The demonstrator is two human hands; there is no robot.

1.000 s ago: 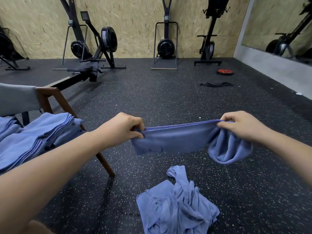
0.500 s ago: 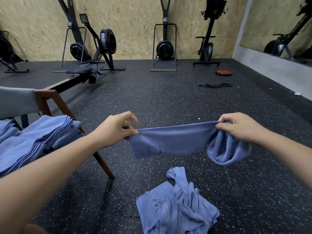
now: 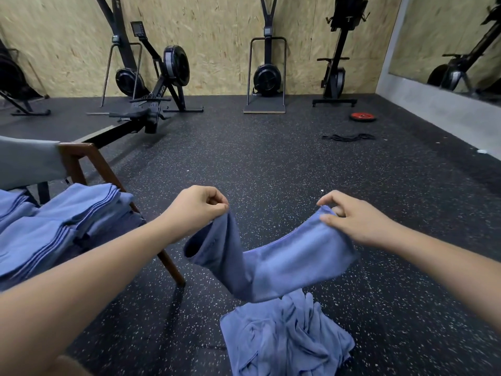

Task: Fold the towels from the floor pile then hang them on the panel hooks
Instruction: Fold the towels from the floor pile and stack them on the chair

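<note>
Both hands have come closer together than half a second ago, and the blue towel [image 3: 284,267] between them no longer runs taut. It now sags in a deep curve, its lowest part hanging just over the floor pile [image 3: 284,340]; whether the two touch cannot be told.

The left hand [image 3: 195,210] pinches one end of the towel between thumb and curled fingers, a closed grip on the cloth. A loose fold that was not there before droops below this hand. The right hand [image 3: 352,221] holds the other end, thumb on top and fingers curled behind the upper edge. The bunch that hung under it earlier has spread into a broad, flatter band.

The floor pile lies crumpled on the dark speckled floor [image 3: 271,164], where it was before, below and between the forearms. To the left, the stack of folded towels [image 3: 62,223] rests on the wooden chair [image 3: 89,164], unchanged. At the far wall stands a rowing machine [image 3: 162,77], and a red weight plate [image 3: 362,116] lies on the floor to the right.
</note>
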